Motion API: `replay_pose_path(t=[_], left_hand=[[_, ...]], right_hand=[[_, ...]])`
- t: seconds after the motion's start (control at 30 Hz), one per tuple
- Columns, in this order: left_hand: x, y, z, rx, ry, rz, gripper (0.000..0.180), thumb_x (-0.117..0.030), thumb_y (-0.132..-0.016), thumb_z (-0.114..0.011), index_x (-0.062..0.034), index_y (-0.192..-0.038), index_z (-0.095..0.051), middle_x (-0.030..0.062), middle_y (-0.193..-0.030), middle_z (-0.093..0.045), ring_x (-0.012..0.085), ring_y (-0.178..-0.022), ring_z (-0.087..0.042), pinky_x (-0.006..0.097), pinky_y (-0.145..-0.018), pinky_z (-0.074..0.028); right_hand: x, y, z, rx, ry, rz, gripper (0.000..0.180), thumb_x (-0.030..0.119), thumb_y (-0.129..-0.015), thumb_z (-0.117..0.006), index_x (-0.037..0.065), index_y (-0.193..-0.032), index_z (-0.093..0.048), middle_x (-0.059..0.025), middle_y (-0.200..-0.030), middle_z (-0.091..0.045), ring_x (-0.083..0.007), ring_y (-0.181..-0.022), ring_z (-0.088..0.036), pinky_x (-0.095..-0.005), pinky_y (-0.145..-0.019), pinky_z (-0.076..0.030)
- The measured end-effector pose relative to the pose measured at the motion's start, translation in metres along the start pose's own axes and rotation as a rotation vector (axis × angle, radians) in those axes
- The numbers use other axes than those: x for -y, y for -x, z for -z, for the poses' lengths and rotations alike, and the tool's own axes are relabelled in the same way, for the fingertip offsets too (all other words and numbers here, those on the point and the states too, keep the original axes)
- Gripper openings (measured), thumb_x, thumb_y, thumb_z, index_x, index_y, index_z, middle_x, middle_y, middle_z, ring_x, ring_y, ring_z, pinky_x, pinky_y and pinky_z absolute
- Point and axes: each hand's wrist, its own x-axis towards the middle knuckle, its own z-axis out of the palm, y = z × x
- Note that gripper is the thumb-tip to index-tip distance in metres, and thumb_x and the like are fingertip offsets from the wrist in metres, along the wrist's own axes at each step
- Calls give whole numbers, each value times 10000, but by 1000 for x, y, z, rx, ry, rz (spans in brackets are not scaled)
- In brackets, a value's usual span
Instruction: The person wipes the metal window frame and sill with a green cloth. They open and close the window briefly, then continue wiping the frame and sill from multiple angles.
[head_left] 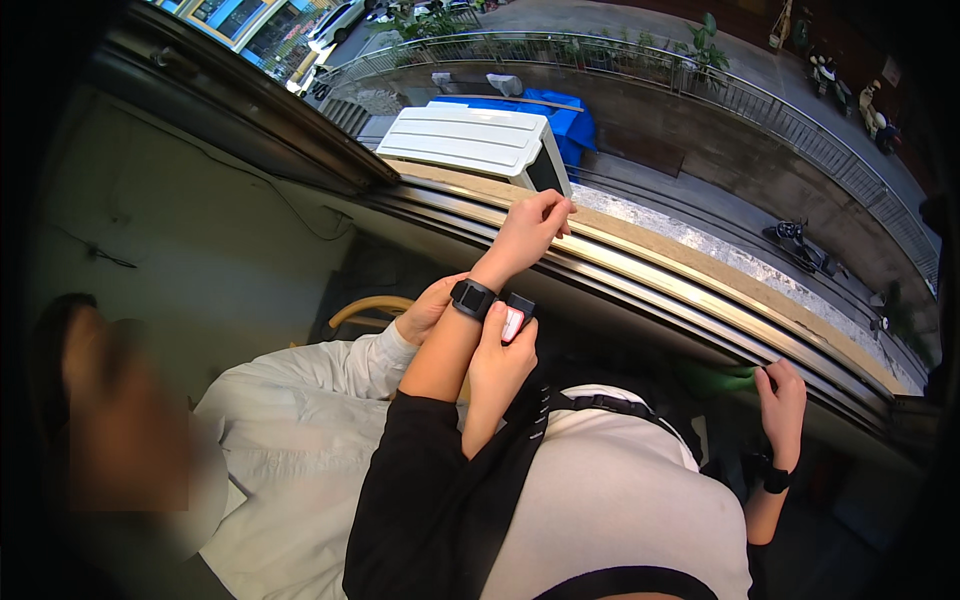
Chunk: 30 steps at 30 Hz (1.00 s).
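- Under the fingers of my right hand (783, 400) lay the green cloth (722, 378), bunched against the window rail (680, 285). The fingers were curled over its near edge and seemed to pinch it.
- I judged the cloth to be light, soft and limp. It would fold and drag rather than slide as one piece, so a full gather of the bunched edge would hold better than a fingertip pinch.
- Against the smooth metal of the rail I expected the cloth to slip easily, with nothing fragile about it.
- Up ahead, my left hand (528, 232) rested on the top of the rail with its fingers drawn together at the ledge. I could not tell whether they gripped anything or only touched it.
- Just below those fingers, a black wristband (472, 298) sat tight on my left wrist. It looked stiff, and I judged it best handled by its strap.
- Beside the wristband, a co-worker's hand (500, 365) held a small red-and-white device (514, 318) close to it. A second hand (428, 308), from a white sleeve, touched my forearm from the other side.
- Most of the cloth was hidden in the dark below the rail, so its size and shape stayed unclear.
- What the device was, and whether it touched the wristband, I could not make out.
- Beyond the left fingers, outside the rail, a white ribbed box (470, 140) was partly cut off by the frame.
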Motion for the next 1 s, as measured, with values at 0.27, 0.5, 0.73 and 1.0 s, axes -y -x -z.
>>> replay_pose_path(t=[0.27,0.5,0.73,1.0], left_hand=[[8,-6,35,-67,11,3,276,-217,-1014,-530,18,-998,-675,36,-720,-643,102,-693,-604,243,-656,-478],[22,-8,44,-64,77,19,273,-213,-1016,-532,19,-999,-675,23,-728,-629,97,-685,-582,243,-656,-475],[52,-3,51,-126,138,67,291,-213,-995,-531,34,-982,-683,56,-722,-659,119,-670,-626,253,-629,-495],[70,4,52,-129,279,161,273,-221,-1006,-529,5,-984,-682,19,-735,-647,89,-677,-606,215,-642,-462]], right_hand=[[-2,-1,-2,-8,11,1,239,136,-891,-644,-60,-772,-576,-194,-754,-509,-396,-715,-529,-426,-639,-421],[0,0,-3,-26,20,11,240,133,-890,-641,-60,-773,-561,-196,-761,-498,-399,-720,-521,-429,-642,-415],[0,0,-3,-10,14,-6,247,124,-894,-631,-57,-767,-520,-197,-760,-472,-402,-725,-505,-428,-643,-406],[2,-3,-5,1,51,-14,242,124,-899,-630,-57,-776,-527,-198,-770,-477,-402,-728,-506,-432,-645,-406]])
